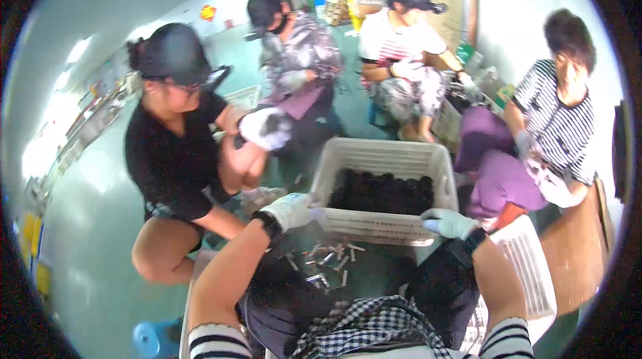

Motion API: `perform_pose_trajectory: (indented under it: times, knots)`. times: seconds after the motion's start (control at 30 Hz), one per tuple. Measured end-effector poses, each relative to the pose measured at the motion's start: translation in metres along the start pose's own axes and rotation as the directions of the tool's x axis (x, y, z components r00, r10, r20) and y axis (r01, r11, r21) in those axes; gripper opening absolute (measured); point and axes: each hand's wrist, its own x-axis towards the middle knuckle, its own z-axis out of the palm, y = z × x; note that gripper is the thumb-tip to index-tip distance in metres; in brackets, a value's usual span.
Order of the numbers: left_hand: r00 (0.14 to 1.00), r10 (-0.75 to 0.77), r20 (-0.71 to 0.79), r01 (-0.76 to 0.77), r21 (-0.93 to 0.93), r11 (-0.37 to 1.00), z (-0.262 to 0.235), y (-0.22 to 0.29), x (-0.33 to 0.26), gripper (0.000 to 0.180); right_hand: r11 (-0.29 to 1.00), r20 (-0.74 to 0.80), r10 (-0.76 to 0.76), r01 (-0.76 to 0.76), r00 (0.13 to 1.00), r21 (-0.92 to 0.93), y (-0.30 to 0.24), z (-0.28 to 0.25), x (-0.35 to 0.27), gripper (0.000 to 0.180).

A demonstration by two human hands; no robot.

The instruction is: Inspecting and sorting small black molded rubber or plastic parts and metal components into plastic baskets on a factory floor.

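Observation:
A white plastic crate (448,178) with slotted walls stands in front of me, with a heap of small black pieces (381,192) inside. My left hand (289,211), in a whitish glove, is closed on the crate's near left corner. At the near right corner my right hand (453,223), gloved too, is closed on the rim. Motion blur softens the fingers of both. Between my knees, just on my side of the crate, several small silver and white tube-like pieces (328,259) lie scattered.
Another white crate (525,259) stands by my right forearm, beside brown cardboard (572,252). Four-sided seating is close: a person in black (174,138) at left, one in stripes (558,118) at right, two others behind the crate. A blue stool (152,339) is lower left.

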Motion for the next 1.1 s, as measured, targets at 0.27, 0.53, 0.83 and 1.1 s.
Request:
perform_pose_trajectory:
  times: [0.27, 0.53, 0.83, 1.1]
  knots:
    - [0.953, 0.075, 0.293, -0.088, 0.030, 0.996, 0.096, -0.185, -0.001, 0.040, 0.995, 0.051, -0.053, 0.049, 0.997, 0.084, -0.039, 0.001, 0.015, 0.042]
    - [0.964, -0.139, 0.227, 0.210, -0.330, 0.920, 0.042, -0.080, -0.004, 0.049, 0.970, -0.062, 0.060, -0.043, 0.996, 0.240, -0.047, 0.000, 0.009, 0.035]
    - [0.948, -0.279, 0.153, 0.303, -0.162, 0.939, 0.059, -0.103, 0.008, 0.053, 0.938, -0.066, 0.050, -0.024, 0.997, 0.346, -0.055, 0.003, 0.008, 0.033]
    - [0.979, -0.069, 0.193, 0.067, 0.015, 0.998, 0.064, -0.111, 0.012, 0.026, 0.905, -0.090, 0.072, -0.027, 0.993, 0.424, -0.031, 0.007, 0.009, 0.031]
